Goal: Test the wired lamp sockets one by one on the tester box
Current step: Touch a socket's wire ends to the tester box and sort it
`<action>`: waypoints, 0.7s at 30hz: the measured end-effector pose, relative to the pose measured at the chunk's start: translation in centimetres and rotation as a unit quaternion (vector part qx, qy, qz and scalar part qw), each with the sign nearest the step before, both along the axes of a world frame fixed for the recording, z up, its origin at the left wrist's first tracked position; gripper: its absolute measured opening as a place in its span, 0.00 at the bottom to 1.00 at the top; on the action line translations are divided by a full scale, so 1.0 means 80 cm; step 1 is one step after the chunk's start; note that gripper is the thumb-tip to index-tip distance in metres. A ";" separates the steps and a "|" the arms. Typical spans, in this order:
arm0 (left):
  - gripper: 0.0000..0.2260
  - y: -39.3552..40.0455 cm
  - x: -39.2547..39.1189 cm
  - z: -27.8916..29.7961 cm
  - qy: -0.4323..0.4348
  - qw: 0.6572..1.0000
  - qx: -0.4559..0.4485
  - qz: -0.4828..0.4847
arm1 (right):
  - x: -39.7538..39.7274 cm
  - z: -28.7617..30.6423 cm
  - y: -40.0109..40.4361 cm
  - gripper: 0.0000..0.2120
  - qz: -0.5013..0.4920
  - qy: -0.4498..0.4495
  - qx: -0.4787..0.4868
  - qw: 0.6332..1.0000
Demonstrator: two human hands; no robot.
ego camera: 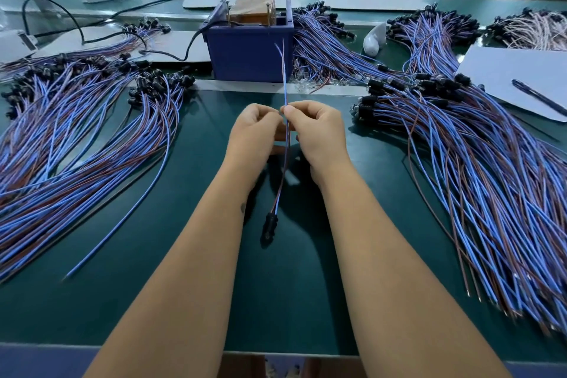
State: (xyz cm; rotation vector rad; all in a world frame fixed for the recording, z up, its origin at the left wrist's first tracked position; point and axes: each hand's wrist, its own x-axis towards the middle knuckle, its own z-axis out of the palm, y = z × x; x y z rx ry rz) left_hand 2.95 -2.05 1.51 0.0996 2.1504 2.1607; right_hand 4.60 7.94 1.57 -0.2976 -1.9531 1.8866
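Both hands at frame centre: left hand (253, 129) and right hand (316, 129) each pinch the wire pair (286, 92) mid-length. Black socket (268, 225) dangles below, bare ends point up toward the blue tester box (245, 52). Light and floppy (probably whippy), so grip near the tips to steer them.

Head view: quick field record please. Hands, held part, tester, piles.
left hand: pinches wire pair
right hand: pinches wire pair
wire pair: blue and brown, upright, free ends split above the hands
socket: black, hangs below the hands between the forearms
tester box: blue, behind the hands, wire ends not touching it
left pile: wired sockets on the mat
right pile: wired sockets on the mat
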 end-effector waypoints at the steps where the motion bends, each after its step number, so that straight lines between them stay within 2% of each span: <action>1: 0.06 -0.002 -0.003 -0.001 -0.007 1.000 0.025 0.016 | 0.000 0.000 -0.001 0.06 0.001 0.004 0.019 1.000; 4: 0.08 -0.006 -0.006 -0.005 0.002 0.998 0.067 0.008 | 0.000 -0.002 -0.005 0.06 0.025 0.006 0.057 0.998; 10: 0.07 -0.007 -0.004 -0.007 0.029 0.997 0.060 0.041 | -0.002 -0.007 -0.011 0.05 0.042 0.007 0.097 0.994; 17: 0.10 -0.011 -0.004 -0.003 0.042 0.993 0.052 0.097 | 0.000 -0.005 -0.013 0.06 0.040 0.001 0.111 0.993; 21: 0.09 -0.021 -0.007 -0.001 0.051 0.986 0.050 0.148 | 0.002 -0.002 -0.009 0.06 0.010 -0.005 0.078 0.997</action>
